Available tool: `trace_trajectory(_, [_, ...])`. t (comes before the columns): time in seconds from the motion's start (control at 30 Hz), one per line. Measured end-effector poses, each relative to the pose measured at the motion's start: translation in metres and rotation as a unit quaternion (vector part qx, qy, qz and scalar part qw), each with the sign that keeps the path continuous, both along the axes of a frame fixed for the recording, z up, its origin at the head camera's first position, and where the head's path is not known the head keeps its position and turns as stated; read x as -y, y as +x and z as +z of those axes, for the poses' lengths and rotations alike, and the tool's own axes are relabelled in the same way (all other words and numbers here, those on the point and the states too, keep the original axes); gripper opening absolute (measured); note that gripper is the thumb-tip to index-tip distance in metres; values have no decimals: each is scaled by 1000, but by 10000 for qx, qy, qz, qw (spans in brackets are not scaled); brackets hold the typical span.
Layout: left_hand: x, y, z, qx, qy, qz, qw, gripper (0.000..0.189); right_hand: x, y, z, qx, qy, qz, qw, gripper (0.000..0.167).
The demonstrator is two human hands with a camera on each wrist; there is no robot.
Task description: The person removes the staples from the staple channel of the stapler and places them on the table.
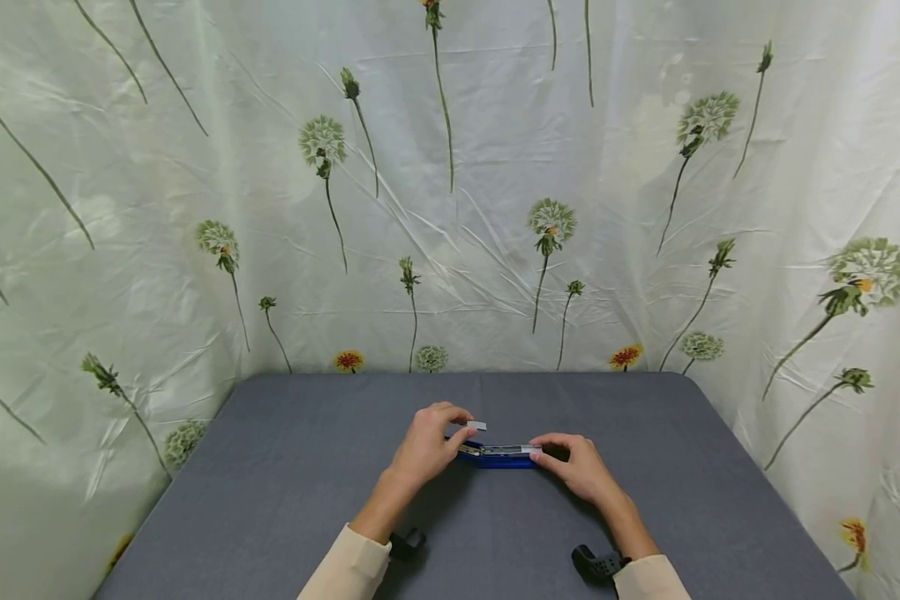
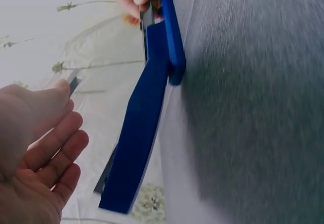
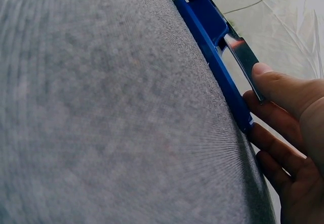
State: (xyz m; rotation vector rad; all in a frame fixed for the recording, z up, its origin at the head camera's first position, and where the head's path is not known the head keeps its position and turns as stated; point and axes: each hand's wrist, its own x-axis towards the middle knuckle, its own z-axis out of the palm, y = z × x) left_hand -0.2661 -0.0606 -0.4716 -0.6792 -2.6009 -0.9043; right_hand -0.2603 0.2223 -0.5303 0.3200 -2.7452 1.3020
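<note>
A blue stapler (image 1: 506, 463) sits on the table with its top cover swung back to the left, so its metal magazine (image 3: 244, 59) lies exposed. My left hand (image 1: 426, 443) pinches a short strip of staples (image 1: 477, 426) between thumb and forefinger, just above the hinge end of the stapler. In the left wrist view that strip stands apart from the stapler's cover (image 2: 134, 133). At the other end, my right hand (image 1: 579, 472) grips the magazine's tip between thumb and forefinger. Its other fingers are close by the base end in the right wrist view.
A grey cloth covers the table (image 1: 330, 417). Behind it hangs a pale curtain (image 1: 480, 250) printed with flowers. Black straps with cameras sit on both wrists, below the hands.
</note>
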Motion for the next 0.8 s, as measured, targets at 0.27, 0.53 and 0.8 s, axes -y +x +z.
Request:
trace_trajectory(0.27, [21, 0, 0, -98, 174, 81, 9998, 13, -1, 0, 0, -49, 6, 31, 10000, 15])
trace_trajectory(0.53, [38, -1, -1, -95, 379, 160, 9991, 14, 0, -1, 0, -55, -13, 52, 10000, 15])
trace_trajectory(0.8, [56, 2, 0, -216, 420, 240, 9986, 13, 0, 0, 1, -10, 9, 15, 10000, 16])
